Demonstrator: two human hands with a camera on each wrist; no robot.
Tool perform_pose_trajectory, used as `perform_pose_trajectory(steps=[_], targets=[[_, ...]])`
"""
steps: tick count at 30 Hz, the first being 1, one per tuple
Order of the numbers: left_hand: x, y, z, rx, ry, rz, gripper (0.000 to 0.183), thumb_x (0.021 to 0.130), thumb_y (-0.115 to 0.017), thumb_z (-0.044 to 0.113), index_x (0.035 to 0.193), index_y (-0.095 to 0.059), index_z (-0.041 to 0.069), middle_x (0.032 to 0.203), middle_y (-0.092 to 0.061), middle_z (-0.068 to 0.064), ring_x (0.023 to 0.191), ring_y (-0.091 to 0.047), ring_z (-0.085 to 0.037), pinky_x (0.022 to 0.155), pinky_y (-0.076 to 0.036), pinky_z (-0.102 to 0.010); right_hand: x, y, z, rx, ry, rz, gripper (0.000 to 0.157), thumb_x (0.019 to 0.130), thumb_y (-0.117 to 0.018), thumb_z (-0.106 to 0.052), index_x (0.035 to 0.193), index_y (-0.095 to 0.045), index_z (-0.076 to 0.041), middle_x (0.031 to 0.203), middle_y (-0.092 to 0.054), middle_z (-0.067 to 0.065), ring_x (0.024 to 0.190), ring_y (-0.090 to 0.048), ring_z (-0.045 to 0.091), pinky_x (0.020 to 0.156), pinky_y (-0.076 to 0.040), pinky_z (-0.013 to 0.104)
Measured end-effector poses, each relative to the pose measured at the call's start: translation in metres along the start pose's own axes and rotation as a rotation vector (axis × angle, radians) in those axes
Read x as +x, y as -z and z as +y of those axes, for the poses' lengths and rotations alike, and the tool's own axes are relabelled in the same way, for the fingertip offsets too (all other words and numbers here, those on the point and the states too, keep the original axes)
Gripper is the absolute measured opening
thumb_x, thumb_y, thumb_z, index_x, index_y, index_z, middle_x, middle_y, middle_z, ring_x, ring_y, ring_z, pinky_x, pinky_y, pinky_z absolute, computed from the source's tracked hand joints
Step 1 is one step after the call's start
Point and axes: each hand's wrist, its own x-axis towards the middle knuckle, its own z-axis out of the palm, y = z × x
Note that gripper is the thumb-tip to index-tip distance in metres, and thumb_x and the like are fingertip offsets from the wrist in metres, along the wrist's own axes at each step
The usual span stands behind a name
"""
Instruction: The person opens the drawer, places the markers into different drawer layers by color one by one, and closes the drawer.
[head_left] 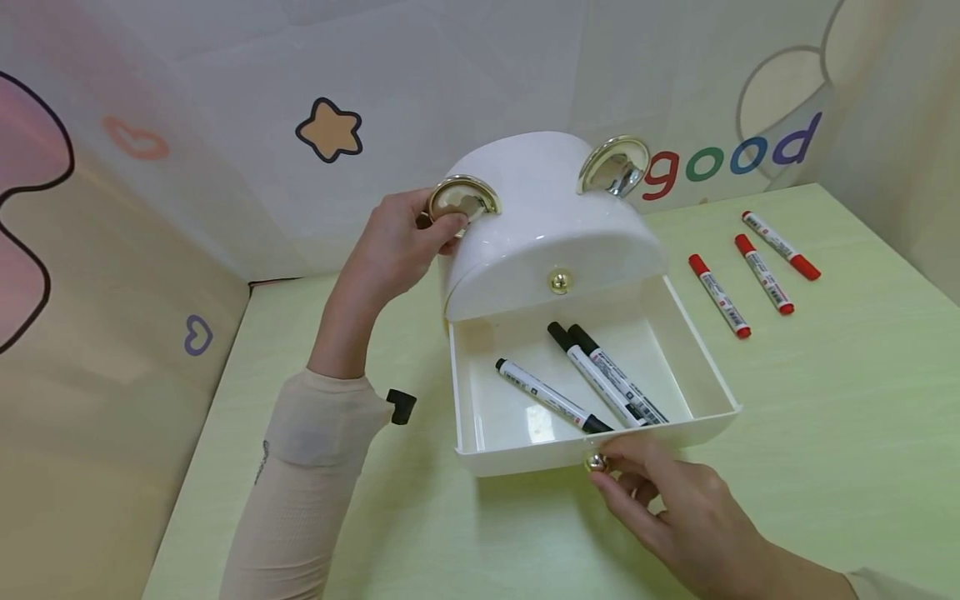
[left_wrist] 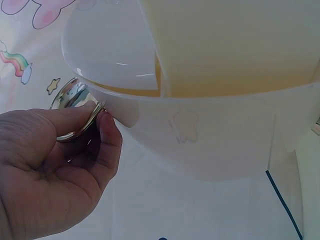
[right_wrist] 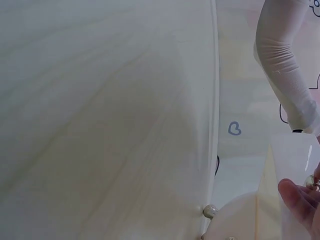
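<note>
White glossy plastic box with a domed top [head_left: 536, 179] stands on a pale green tabletop [head_left: 847, 433], near the back wall. Its shallow white rectangular drawer [head_left: 480, 417] is pulled out toward the person. In the drawer: three white-barrelled markers with black ends [head_left: 546, 393]; one slants alone on the left, two lie side by side right of it, their lower ends close to the front wall. Above the drawer, a half-round white front with a round gold knob [head_left: 558, 281], hiding the drawer's rear from the head view

Right of the box, well apart from it: three white-barrelled markers with red ends [head_left: 763, 273], roughly parallel on the tabletop. Wall behind bears an orange star [head_left: 329, 130] and coloured lettering, "good" [head_left: 731, 158]

Left hand [head_left: 401, 246] pinches the left gold ear-shaped ring [head_left: 463, 196], covering part of it; cream-sleeved arm stretched forward. Right hand [head_left: 675, 504], in from lower right, grips the drawer's small gold ball knob [head_left: 596, 462] between thumb and forefinger
</note>
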Motion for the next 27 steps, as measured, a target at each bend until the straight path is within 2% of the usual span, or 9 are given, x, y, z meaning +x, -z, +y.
perform_pose_trajectory(steps=[11,19,27], targets=[[0.0,0.0,0.0,0.019,-0.005,0.003,0.023,0.105,-0.06,0.015,0.118,-0.067,-0.002,0.106,-0.071,-0.015,0.097,-0.068,-0.023,0.084,-0.049,-0.028,0.001,-0.001,0.001,0.047,-0.008,0.01,0.039,0.108,-0.05,-0.04,0.11,-0.07,-0.006,0.096,-0.073,0.002,0.069,-0.064,0.002,0.061,-0.05,0.009],[0.0,0.001,0.0,0.013,0.006,0.004,0.022,0.105,-0.06,0.016,0.117,-0.067,-0.001,0.107,-0.071,-0.014,0.097,-0.067,-0.022,0.085,-0.049,-0.029,0.007,-0.002,0.003,0.042,0.005,0.023,0.038,0.108,-0.05,-0.04,0.11,-0.069,-0.007,0.096,-0.073,0.0,0.07,-0.066,0.003,0.063,-0.052,0.011],[0.0,0.001,-0.001,0.015,-0.002,0.007,0.021,0.105,-0.06,0.015,0.116,-0.068,-0.001,0.104,-0.071,-0.014,0.096,-0.067,-0.022,0.084,-0.048,-0.028,0.015,-0.001,0.005,-0.002,-0.054,0.008,0.044,0.107,-0.048,-0.047,0.111,-0.068,-0.009,0.096,-0.073,-0.004,0.072,-0.067,0.004,0.064,-0.052,0.011]])
